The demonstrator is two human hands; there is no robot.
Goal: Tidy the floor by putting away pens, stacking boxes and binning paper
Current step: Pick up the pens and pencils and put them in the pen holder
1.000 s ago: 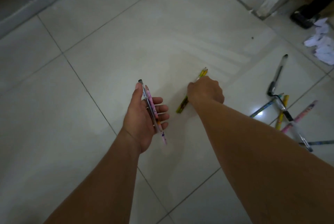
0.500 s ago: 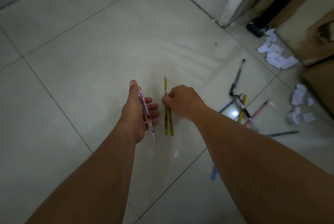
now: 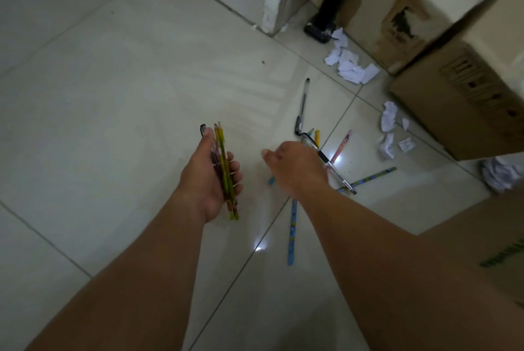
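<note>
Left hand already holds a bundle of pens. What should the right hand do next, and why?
Probably lower the right hand onto the clear pen just beyond it and pick it up: that hand looks empty, other pens lie loose on the floor, and the left hand holds its bundle ready for more.

Bundle of pens [image 3: 224, 169] gripped lengthwise in the left hand [image 3: 204, 180], yellow-green shafts on top, tips pointing away. Loose on the tiles to the right: clear pen with black cap [image 3: 302, 104], clear pen with black grip [image 3: 333, 166] just beside a yellow pencil [image 3: 317, 138], pink pen [image 3: 341, 146], long blue pencil [image 3: 292, 231] partly under the forearm. Crumpled white paper [image 3: 350, 65] in several clumps near the brown cardboard boxes [image 3: 465, 101] standing at the far right
</note>
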